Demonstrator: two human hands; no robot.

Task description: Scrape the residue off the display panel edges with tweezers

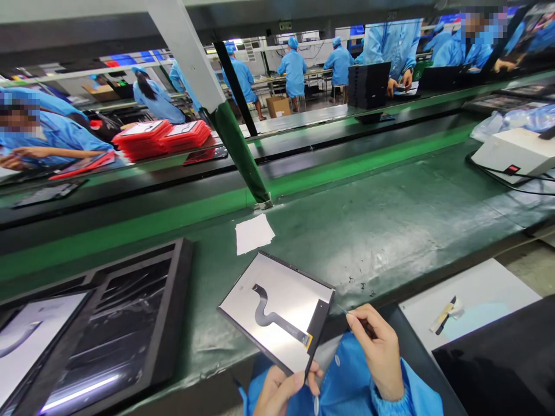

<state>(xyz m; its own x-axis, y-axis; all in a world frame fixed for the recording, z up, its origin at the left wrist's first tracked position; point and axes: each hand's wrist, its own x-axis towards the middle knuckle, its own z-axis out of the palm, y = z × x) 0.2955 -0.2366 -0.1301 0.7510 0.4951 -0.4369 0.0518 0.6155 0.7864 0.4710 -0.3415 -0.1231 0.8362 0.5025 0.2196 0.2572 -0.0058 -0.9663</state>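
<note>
My left hand (281, 390) grips the lower corner of a display panel (277, 289), thumb on its face and fingers under the edge. The panel's silvery back faces up, with a dark ribbon cable (269, 315) curving across it and a black strip along its right side. The panel is tilted over the front edge of the green bench. My right hand (377, 346) is raised just right of the panel, apart from it. Its thumb and forefinger are pinched together on a thin, small piece that I cannot make out.
A black foam tray (173, 312) with another panel (39, 341) lies at left. White paper sheets (254, 234) lie beyond my panel. A bench post (243, 156) rises behind them. At right are a white machine (515, 153) with a cable and a board holding a knife (446, 315). Co-workers sit opposite.
</note>
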